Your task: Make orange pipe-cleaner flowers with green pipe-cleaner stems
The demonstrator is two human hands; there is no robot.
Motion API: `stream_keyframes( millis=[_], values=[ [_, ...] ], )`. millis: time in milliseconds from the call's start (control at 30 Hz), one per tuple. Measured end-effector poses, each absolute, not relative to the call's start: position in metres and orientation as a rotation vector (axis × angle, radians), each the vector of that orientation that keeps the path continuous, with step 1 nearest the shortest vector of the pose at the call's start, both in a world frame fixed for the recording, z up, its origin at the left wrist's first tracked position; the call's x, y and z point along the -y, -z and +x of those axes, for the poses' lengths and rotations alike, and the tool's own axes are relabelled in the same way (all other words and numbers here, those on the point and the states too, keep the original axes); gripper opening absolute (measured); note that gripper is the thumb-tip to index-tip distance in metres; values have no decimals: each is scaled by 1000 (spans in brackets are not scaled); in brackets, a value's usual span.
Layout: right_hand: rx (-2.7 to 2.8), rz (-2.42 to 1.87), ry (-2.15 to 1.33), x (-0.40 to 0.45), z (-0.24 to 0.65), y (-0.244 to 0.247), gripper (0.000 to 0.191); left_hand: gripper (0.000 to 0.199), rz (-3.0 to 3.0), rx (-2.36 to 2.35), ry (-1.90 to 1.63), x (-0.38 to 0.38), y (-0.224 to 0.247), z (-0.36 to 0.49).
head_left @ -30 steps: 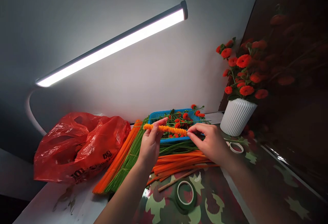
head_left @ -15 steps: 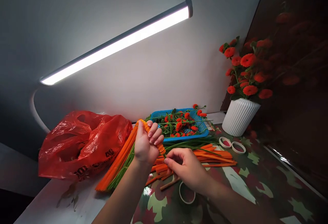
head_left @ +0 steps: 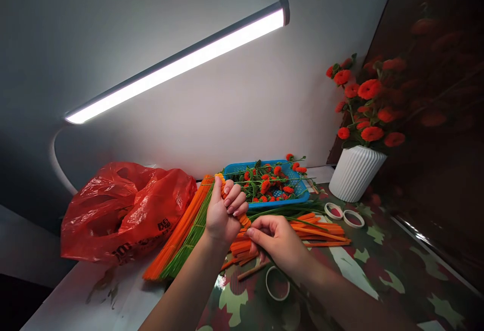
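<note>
My left hand [head_left: 226, 212] is closed around a wavy orange chenille stem [head_left: 245, 220], whose folded loops show above the thumb and below the little finger. At the lower end of those loops my right hand [head_left: 275, 240] pinches with thumb and forefinger. A thin dark line, perhaps a wire, trails down from the right fingers. The middle of the orange piece is hidden inside the left fist. Behind the wrists lie a bundle of long orange and green chenille stems [head_left: 180, 232] and a pile of shorter orange ones [head_left: 321, 231].
A blue basket [head_left: 278, 203] holds several small orange-red chenille flowers. Left of it sits a red plastic bag [head_left: 124, 215]. A white ribbed vase [head_left: 355, 173] with flowers stands at the right. Tape rolls [head_left: 278, 284] lie on the camouflage-patterned cover. A lamp [head_left: 181, 63] hangs overhead.
My left hand has shifted a little to the right with the orange chenille stem, closer to my right fingers. The thin dark line below the right hand now shows. The view has moved slightly.
</note>
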State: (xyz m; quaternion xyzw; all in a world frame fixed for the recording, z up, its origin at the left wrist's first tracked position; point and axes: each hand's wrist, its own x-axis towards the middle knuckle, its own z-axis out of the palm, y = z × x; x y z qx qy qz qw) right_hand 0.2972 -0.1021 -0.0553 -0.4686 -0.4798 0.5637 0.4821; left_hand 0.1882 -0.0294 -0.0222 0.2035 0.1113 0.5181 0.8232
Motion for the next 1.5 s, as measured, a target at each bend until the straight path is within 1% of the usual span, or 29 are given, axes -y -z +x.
stream_keyframes(
  millis=[233, 667, 967, 1200, 1500],
  values=[
    [1157, -1160, -1387, 101, 300, 54, 34, 52, 471, -247, -1131, 30, 21, 188],
    [1142, -1095, -1418, 103, 294, 58, 35, 46, 552, -288, -1291, 31, 17, 187],
    [1019, -1020, -1524, 104, 289, 57, 44, 43, 616, -320, -1319, 37, 19, 194],
    [962, -985, -1626, 108, 289, 54, 41, 36, 690, -374, -1430, 33, 18, 193],
    [790, -834, -1799, 110, 284, 62, 38, 38, 752, -390, -1431, 39, 19, 197]
  ],
)
